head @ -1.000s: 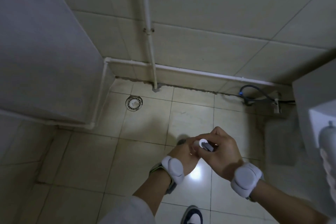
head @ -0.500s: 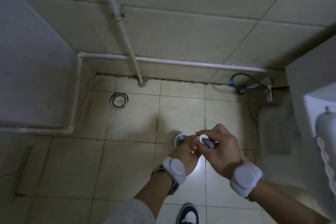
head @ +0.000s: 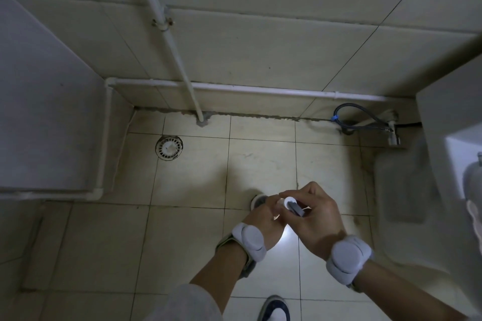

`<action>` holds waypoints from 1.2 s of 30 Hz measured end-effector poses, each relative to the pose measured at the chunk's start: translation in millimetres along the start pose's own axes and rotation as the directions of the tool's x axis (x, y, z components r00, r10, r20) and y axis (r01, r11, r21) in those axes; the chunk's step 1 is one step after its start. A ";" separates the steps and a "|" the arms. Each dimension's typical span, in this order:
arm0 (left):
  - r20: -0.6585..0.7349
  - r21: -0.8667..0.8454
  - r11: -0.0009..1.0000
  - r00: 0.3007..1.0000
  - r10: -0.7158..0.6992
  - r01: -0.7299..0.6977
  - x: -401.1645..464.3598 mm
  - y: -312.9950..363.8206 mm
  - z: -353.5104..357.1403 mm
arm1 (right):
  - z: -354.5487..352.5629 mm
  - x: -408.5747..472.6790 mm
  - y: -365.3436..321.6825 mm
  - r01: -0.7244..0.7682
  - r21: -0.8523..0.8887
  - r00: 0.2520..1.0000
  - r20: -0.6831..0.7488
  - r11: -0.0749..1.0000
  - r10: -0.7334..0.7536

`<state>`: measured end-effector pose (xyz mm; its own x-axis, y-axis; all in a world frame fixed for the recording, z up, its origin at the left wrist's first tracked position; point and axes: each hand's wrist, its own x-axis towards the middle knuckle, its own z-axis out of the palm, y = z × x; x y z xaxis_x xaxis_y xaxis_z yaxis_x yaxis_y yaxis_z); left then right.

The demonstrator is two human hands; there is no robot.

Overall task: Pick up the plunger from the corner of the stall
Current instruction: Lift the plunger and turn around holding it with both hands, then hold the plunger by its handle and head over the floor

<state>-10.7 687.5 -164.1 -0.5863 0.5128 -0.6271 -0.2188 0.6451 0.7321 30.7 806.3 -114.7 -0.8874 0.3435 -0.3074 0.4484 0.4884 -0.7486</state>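
I look straight down the plunger, so its white handle top point(head: 288, 202) with a grey grip points at me. Its pale cup point(head: 257, 200) peeks out beyond my left hand, over the tiled floor; whether it touches the tiles is hidden. My left hand point(head: 263, 219) is wrapped around the handle from the left. My right hand point(head: 319, 219) closes over the handle's top from the right. Both wrists carry white bands.
A round floor drain point(head: 169, 148) lies to the far left near the grey partition point(head: 44, 112). White pipes point(head: 234, 88) run along the back wall. A dark hose and valve point(head: 365, 122) sit at the back right beside a white fixture point(head: 443, 164). My shoe point(head: 273, 307) is below.
Both hands have stayed closed on the plunger handle. My view has swung, so the back wall and drain shifted left, and the plunger's cup now shows beyond my left hand.
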 end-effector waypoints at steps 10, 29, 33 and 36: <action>0.037 0.124 0.992 0.998 -0.042 0.037 22.9 -25.7 14.5 | 25.1 4.8 40.9 -0.098 -0.073 0.995 0.028 0.992 0.100; 0.063 0.185 0.983 0.998 -0.014 0.002 26.6 -20.4 23.5 | 17.5 17.9 81.5 -0.013 -0.444 0.980 0.171 0.896 0.099; 0.043 0.206 0.978 0.999 0.020 -0.029 30.6 -16.1 23.0 | -10.6 27.8 86.7 -0.040 -0.448 0.981 0.154 0.893 0.121; 0.005 0.187 0.982 1.000 0.030 -0.031 34.2 -16.6 22.4 | -39.1 44.2 103.4 -0.080 -0.439 0.984 0.109 0.895 0.141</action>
<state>-9.6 707.0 -203.7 -0.5887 0.5348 -0.6061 -0.0508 0.7238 0.6881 42.0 903.3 -182.8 -0.8216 0.3199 -0.4718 0.5192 0.7616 -0.3878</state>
